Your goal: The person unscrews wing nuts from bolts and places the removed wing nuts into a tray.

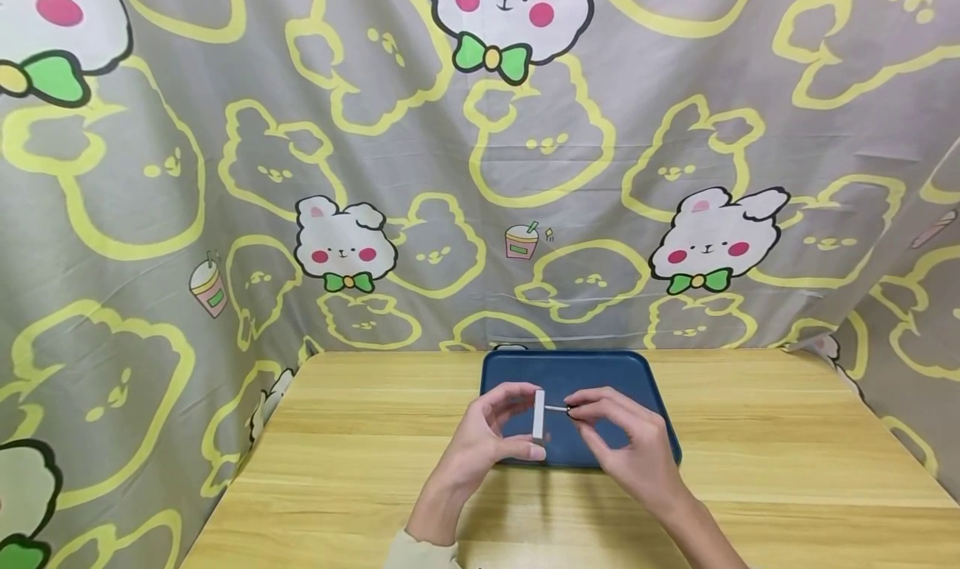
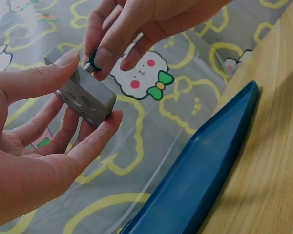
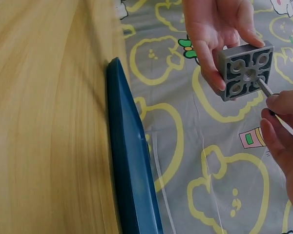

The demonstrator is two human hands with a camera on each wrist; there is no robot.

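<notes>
My left hand (image 1: 476, 444) holds a small square grey metal plate (image 1: 538, 419) upright by its edges, thumb on one side and fingers on the other. In the right wrist view the face of the plate (image 3: 238, 65) shows a threaded centre hole and several round corner holes. My right hand (image 1: 637, 448) pinches the dark head of a thin metal screw (image 1: 557, 408), whose shaft points at that face. The tip of the screw (image 3: 265, 88) is by the centre hole; whether it has entered cannot be told. Both hands are above a blue tray (image 1: 592, 369).
The tray lies on a light wooden table (image 1: 360, 461), towards its back edge. Behind the table and along its sides hangs a grey cloth (image 1: 442, 161) printed with yellow outlines and white rabbit heads.
</notes>
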